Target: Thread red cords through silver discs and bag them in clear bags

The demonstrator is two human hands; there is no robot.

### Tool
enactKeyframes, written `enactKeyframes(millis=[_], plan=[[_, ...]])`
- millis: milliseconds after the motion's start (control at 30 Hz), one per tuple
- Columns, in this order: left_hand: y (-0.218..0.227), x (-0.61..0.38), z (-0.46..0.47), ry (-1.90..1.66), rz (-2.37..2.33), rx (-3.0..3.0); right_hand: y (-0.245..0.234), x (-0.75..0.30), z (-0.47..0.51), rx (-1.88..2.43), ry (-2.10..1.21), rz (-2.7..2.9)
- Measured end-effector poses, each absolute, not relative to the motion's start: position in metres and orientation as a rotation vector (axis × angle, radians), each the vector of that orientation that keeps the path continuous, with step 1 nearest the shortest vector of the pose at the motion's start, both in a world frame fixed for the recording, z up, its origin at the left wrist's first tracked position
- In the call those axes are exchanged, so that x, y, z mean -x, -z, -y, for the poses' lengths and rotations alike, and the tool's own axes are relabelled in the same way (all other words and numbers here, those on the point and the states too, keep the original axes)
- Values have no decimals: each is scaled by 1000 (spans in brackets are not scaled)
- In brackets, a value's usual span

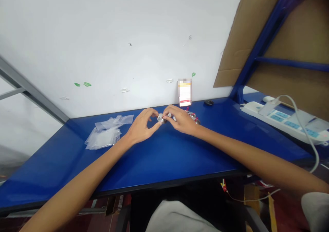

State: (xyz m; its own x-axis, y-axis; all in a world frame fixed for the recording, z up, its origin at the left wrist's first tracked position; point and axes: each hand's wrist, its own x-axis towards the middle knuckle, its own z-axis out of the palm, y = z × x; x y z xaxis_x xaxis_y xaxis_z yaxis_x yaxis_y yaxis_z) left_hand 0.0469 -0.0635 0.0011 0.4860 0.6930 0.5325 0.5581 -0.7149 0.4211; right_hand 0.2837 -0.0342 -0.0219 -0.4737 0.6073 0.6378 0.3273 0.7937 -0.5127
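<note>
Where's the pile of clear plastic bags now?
In the head view, the clear bags lie on the blue table, just left of your left hand.

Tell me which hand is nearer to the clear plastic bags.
Left. The left hand is just to the right of the clear plastic bags; the right hand is farther right, beyond it.

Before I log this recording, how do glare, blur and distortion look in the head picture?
In the head view, soft sheen lies on the blue tabletop; the phone screen glows, its top pixelated; the metal piece is too small and soft for fine detail; the blue frame smears toward the upper right corner; wide-angle stretching seems strongest near the edges.
</note>
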Motion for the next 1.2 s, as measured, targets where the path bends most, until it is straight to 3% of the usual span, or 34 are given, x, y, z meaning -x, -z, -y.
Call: enactKeyframes(millis=[267,600,833,933,1200], plan=[[12,-54,63,-861,-1083,-2510,18,-288,32,690,-406,2258],[16,-28,36,-932,-1259,-2433,-16,-360,-19,1063,-383,2231],[11,-16,27,-916,-1322,-2494,-9,-388,-36,1207,-523,2416],[4,-12,26,-896,-1374,-2547,-10,-383,-33,1227,-401,2371],[-38,20,32,-140,-1250,-2546,7,-320,8,959,-77,2387]])
